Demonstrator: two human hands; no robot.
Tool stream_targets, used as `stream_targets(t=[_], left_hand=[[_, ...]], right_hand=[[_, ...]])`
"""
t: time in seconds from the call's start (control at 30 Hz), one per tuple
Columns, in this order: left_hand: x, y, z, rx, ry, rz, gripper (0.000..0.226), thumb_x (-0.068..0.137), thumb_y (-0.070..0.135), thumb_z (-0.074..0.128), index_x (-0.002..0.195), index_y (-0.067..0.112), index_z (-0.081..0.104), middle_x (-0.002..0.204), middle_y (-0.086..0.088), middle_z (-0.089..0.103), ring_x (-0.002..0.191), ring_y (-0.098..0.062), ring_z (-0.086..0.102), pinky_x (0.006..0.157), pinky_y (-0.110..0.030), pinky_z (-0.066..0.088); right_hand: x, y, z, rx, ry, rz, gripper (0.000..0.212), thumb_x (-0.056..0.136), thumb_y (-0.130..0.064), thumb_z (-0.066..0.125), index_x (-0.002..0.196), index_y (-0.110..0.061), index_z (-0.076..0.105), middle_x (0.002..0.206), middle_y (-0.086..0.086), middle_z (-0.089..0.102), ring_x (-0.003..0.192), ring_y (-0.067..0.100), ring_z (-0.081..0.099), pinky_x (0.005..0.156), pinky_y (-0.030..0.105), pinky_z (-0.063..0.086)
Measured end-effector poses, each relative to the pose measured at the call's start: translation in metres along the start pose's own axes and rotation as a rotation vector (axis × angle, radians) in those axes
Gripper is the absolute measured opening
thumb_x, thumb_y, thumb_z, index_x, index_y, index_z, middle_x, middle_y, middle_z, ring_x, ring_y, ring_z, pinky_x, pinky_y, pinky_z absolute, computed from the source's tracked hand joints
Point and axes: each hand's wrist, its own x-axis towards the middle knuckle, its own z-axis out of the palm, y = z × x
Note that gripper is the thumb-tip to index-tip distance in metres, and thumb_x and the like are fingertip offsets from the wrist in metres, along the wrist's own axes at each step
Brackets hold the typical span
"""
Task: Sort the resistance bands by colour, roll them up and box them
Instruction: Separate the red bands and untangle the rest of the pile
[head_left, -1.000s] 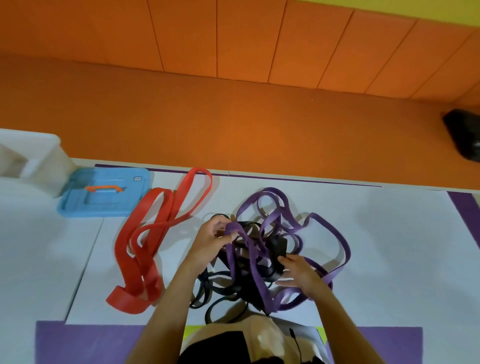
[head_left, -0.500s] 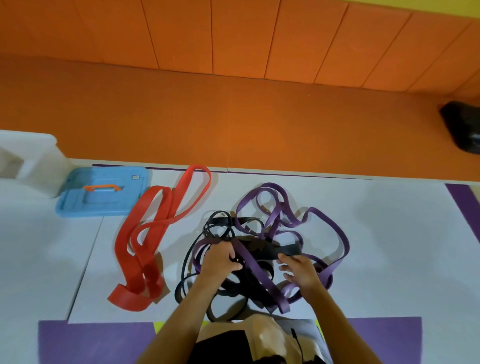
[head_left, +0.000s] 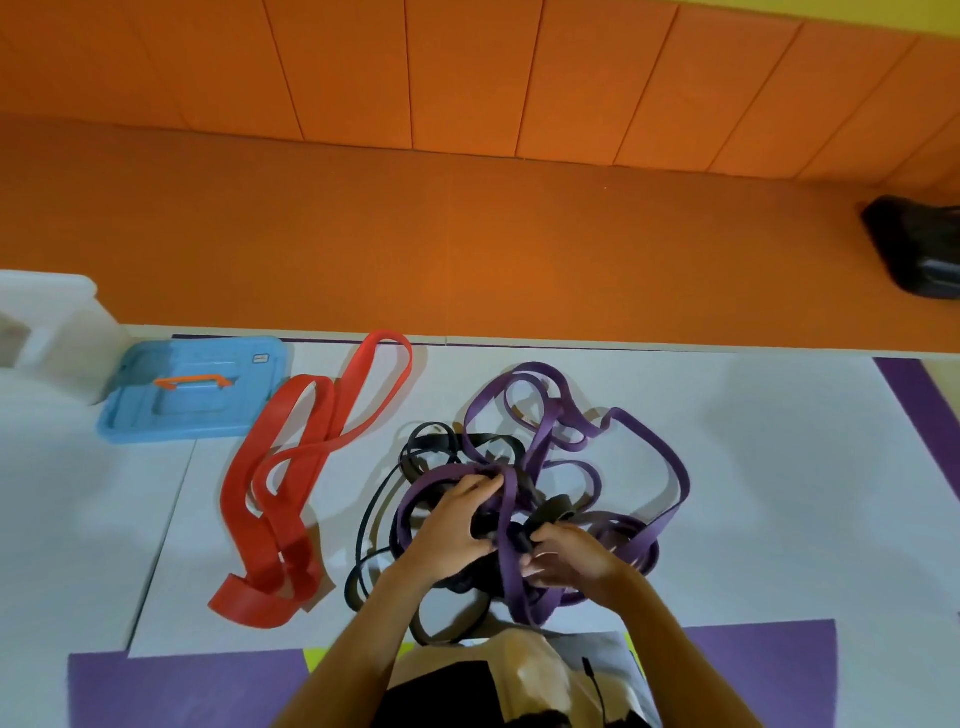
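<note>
Purple bands (head_left: 639, 457) and black bands (head_left: 374, 525) tangled in one heap on the white mat (head_left: 779, 467), close in front of the person. Purple loops sprawling over the far and right side of the heap. Thinner black loops spilling toward the left and the near edge, with more black buried in the middle under the purple. Not yet separated, not rolled.

Left hand (head_left: 457, 530) sunk into the middle of the heap, palm down, fingers curled over a purple strand at the top of the pile and gripping it. Right hand (head_left: 566, 561) just beside it, fingers bent inward and pinching a black strand where it crosses the purple — exact hold partly hidden by the tangle. One purple strand running down between the two hands.

Red bands (head_left: 280, 483) lying apart, left of the heap, in long loose loops, clear of the black loops. Unrolled, with the near end folded flat on the mat.

Farther left, a blue lid (head_left: 192, 389) with an orange handle (head_left: 192, 382), lying flat just beside the far end of the red loops. At its left corner a white box (head_left: 47, 322), only partly in view.

Beyond the mat, orange floor (head_left: 467, 249) rising to an orange padded wall (head_left: 467, 73). At the far right a black object (head_left: 919, 249) — too dark to make out. Along the near edge, a purple mat (head_left: 182, 686).
</note>
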Motion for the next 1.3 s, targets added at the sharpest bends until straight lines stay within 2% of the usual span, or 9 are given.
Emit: stream_targets(t=[0.13, 0.23, 0.33, 0.53, 0.7, 0.87, 1.03, 1.13, 1.3], left_hand=[[-0.001, 0.001, -0.001, -0.086, 0.041, 0.0, 0.089, 0.088, 0.036, 0.084, 0.163, 0.03, 0.036, 0.159, 0.008, 0.042, 0.149, -0.012, 0.04, 0.12, -0.034, 0.042], [0.001, 0.006, -0.003, -0.136, -0.022, -0.018, 0.11, 0.077, 0.045, 0.087, 0.166, 0.037, 0.023, 0.168, 0.02, 0.025, 0.155, 0.001, 0.019, 0.128, -0.036, 0.029], [0.001, 0.012, -0.002, -0.149, -0.104, -0.032, 0.124, 0.071, 0.054, 0.09, 0.166, 0.045, 0.011, 0.17, 0.028, 0.012, 0.153, 0.01, 0.004, 0.127, -0.031, 0.02], [-0.001, 0.022, -0.006, -0.069, -0.304, -0.1, 0.142, 0.07, 0.047, 0.09, 0.165, 0.043, -0.015, 0.169, 0.03, -0.025, 0.161, -0.005, -0.014, 0.133, -0.048, 0.014], [0.003, 0.027, -0.009, 0.155, -0.523, -0.163, 0.155, 0.06, 0.069, 0.091, 0.158, 0.048, -0.027, 0.167, 0.024, -0.035, 0.164, -0.021, -0.011, 0.13, -0.056, 0.018], [0.01, 0.019, -0.004, 0.197, -0.475, -0.183, 0.154, 0.058, 0.064, 0.095, 0.159, 0.052, -0.02, 0.173, 0.015, -0.027, 0.159, -0.032, 0.029, 0.118, -0.051, 0.044], [0.015, 0.011, -0.003, 0.261, -0.18, -0.085, 0.118, 0.076, 0.049, 0.088, 0.163, 0.04, 0.009, 0.174, 0.002, 0.02, 0.133, -0.033, 0.061, 0.103, -0.046, 0.056], [0.019, 0.018, -0.004, 0.263, -0.087, -0.043, 0.093, 0.086, 0.043, 0.08, 0.161, 0.03, 0.027, 0.164, 0.005, 0.041, 0.135, -0.025, 0.06, 0.108, -0.045, 0.052], [0.027, 0.03, 0.007, 0.291, -0.121, -0.105, 0.092, 0.09, 0.06, 0.067, 0.164, 0.026, 0.026, 0.17, 0.004, 0.032, 0.148, -0.026, 0.047, 0.118, -0.055, 0.04]], right_hand=[[0.002, 0.007, -0.002, 0.041, -0.01, 0.124, 0.04, 0.107, -0.029, 0.041, 0.107, 0.002, 0.065, 0.09, 0.019, 0.073, 0.083, 0.032, 0.074, 0.084, 0.045, 0.064], [0.003, 0.011, -0.002, -0.049, 0.037, 0.097, 0.047, 0.112, -0.031, 0.038, 0.117, 0.001, 0.072, 0.099, 0.019, 0.078, 0.09, 0.034, 0.077, 0.081, 0.042, 0.064], [-0.001, 0.007, 0.0, -0.126, 0.049, 0.03, 0.038, 0.109, -0.016, 0.047, 0.096, -0.003, 0.08, 0.093, 0.022, 0.078, 0.082, 0.029, 0.079, 0.074, 0.032, 0.062], [-0.007, 0.001, -0.003, -0.166, -0.167, 0.065, 0.036, 0.106, -0.027, 0.055, 0.124, -0.001, 0.072, 0.116, 0.025, 0.076, 0.104, 0.036, 0.077, 0.089, 0.039, 0.063], [-0.016, -0.009, 0.003, -0.392, -0.237, 0.254, 0.031, 0.103, -0.014, 0.054, 0.124, 0.002, 0.069, 0.108, 0.019, 0.078, 0.083, 0.025, 0.078, 0.07, 0.028, 0.062], [-0.017, -0.011, 0.005, -0.306, 0.027, 0.382, 0.021, 0.107, -0.028, 0.056, 0.099, -0.009, 0.063, 0.073, 0.008, 0.065, 0.069, 0.021, 0.06, 0.066, 0.029, 0.053], [-0.017, -0.007, -0.024, -0.232, 0.382, 0.002, 0.02, 0.103, -0.012, 0.058, 0.103, 0.001, 0.073, 0.062, 0.009, 0.056, 0.05, 0.02, 0.051, 0.053, 0.029, 0.043], [-0.01, 0.002, -0.035, 0.143, 0.574, -0.05, 0.024, 0.103, -0.019, 0.061, 0.106, 0.004, 0.069, 0.063, 0.014, 0.051, 0.048, 0.026, 0.049, 0.048, 0.032, 0.043], [-0.008, 0.002, -0.03, 0.343, 0.589, -0.217, 0.053, 0.112, -0.046, 0.041, 0.103, 0.0, 0.065, 0.06, 0.014, 0.054, 0.048, 0.022, 0.048, 0.048, 0.029, 0.043]])
